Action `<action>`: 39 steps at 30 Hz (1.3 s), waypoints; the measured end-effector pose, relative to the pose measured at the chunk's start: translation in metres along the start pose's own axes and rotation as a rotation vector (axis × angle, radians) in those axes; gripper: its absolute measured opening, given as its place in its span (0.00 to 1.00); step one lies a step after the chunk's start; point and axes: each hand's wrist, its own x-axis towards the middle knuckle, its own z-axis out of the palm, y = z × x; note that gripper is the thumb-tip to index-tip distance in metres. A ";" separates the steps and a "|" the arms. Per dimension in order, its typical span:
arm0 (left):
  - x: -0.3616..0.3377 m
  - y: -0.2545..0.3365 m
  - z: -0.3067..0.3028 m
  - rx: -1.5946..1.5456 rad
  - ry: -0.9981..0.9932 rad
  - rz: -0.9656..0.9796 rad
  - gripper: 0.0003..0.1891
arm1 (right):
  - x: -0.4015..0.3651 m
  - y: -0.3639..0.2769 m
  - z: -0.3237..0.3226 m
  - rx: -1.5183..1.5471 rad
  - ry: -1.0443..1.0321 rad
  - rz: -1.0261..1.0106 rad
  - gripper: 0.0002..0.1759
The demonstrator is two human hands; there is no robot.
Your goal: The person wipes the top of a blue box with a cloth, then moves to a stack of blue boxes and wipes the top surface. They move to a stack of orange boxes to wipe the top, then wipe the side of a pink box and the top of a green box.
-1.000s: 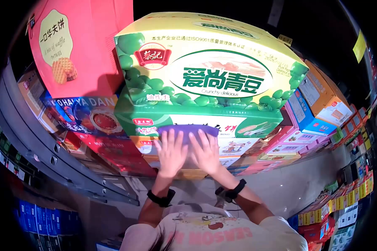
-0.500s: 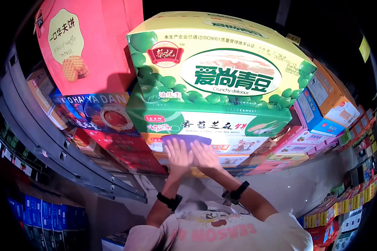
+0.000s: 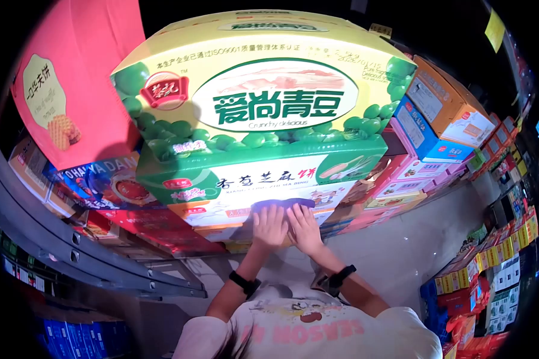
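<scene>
Side by side in front of the box stack, my left hand [image 3: 270, 228] and my right hand [image 3: 305, 230] both grip the near edge of a dark purple flat thing [image 3: 283, 203], whose kind I cannot make out. Fingers lie bent over it; their undersides are hidden. Behind it stands a white and green sesame biscuit carton [image 3: 263, 173]. On that carton rests a large yellow and green carton of green beans [image 3: 269, 96]. Each wrist wears a black band.
A tall pink waffle carton [image 3: 84, 78] stands left, above a blue carton [image 3: 102, 182]. A grey metal rail [image 3: 90, 254] curves along the lower left. Orange [image 3: 452, 105] and blue [image 3: 428, 134] cartons are stacked right. Grey floor [image 3: 383, 245] and shelves of packages [image 3: 491, 263] lie beyond.
The view has turned right, so the stacked cartons appear further left. Both hands stay on the purple thing, which now sits a little further right against the stack.
</scene>
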 end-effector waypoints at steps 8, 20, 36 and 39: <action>0.123 0.050 -0.044 -0.135 -0.033 0.054 0.27 | 0.037 0.042 -0.067 -0.010 0.304 0.152 0.35; 0.095 0.074 -0.007 -0.187 -0.152 0.156 0.28 | -0.016 0.067 -0.039 0.046 0.194 0.180 0.36; 0.058 0.023 -0.031 -0.102 -0.226 -0.007 0.26 | -0.003 0.017 -0.003 0.098 0.077 0.239 0.39; 0.080 0.004 -0.066 0.028 -0.101 0.027 0.27 | 0.035 0.005 -0.014 0.051 0.213 0.040 0.37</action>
